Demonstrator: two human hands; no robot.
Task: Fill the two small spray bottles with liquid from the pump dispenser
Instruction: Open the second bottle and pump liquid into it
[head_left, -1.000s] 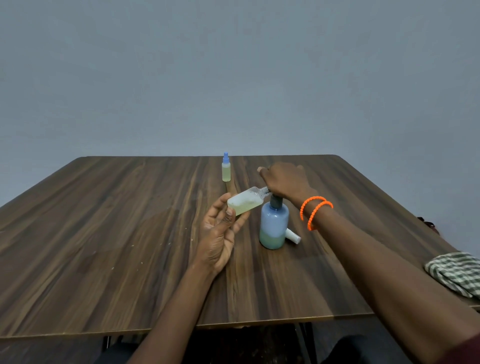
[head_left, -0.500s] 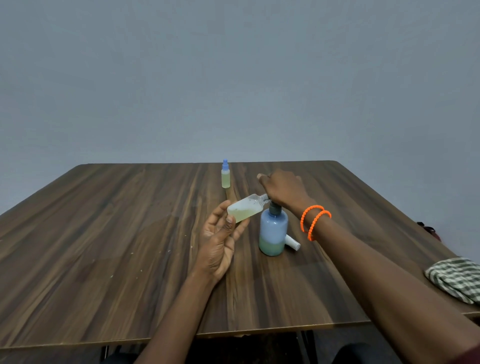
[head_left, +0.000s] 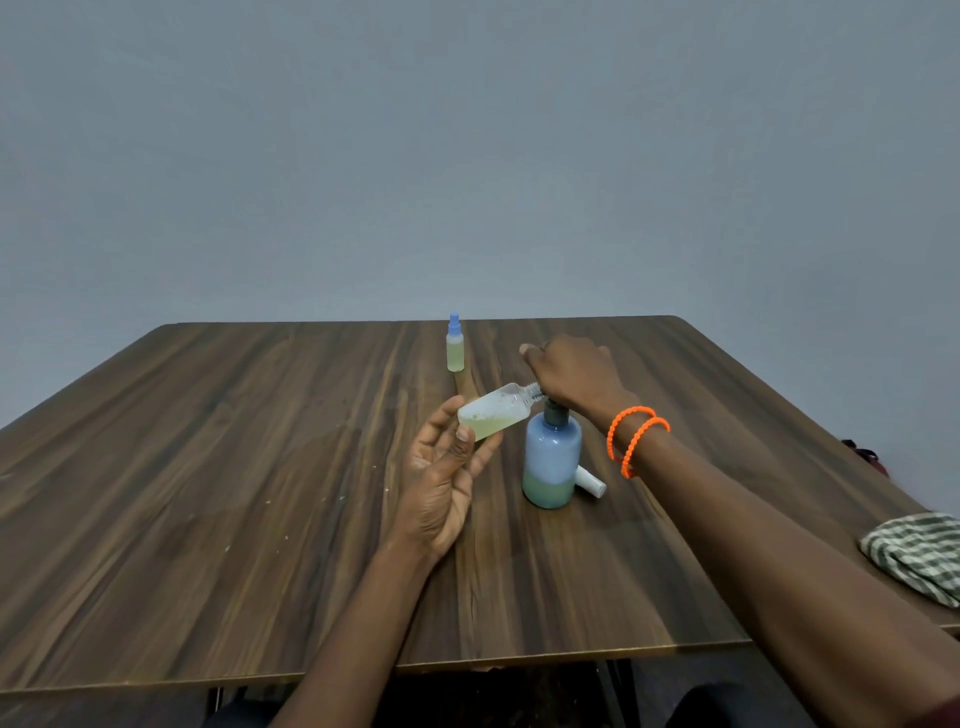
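Pinching the base end of an uncapped spray bottle (head_left: 494, 414) between thumb and fingers (head_left: 464, 434), with the left hand (head_left: 440, 483) turned palm-up and the remaining fingers loosely spread; tilted nearly flat, threaded neck pushed up against the nozzle of the pump dispenser (head_left: 551, 460). Pressing down on the pump head with the right hand (head_left: 574, 375), fingers curled over the top and hiding the head and spout, so the exact meeting of spout and neck cannot be told. Showing pale yellow-green liquid with some foam pooled along the lower side of the held bottle, roughly a third to a half full by the look of it. Standing upright on the counter (head_left: 218, 467) just beside the left hand, the dispenser, blue-bodied, with a greenish band of liquid left in its bottom portion. Lying on the counter behind the dispenser's base, touching or nearly so, a white spray cap (head_left: 591, 481), most likely belonging to the open bottle. Standing farther back near the far edge, well apart from both hands, a second spray bottle (head_left: 455, 349), blue top fitted, yellow-green liquid filling most of its body, so apparently finished. Remaining, by this reading: a few more pumps into the held bottle, then refitting the white cap. Resting at the right edge, a checked cloth (head_left: 917, 553).
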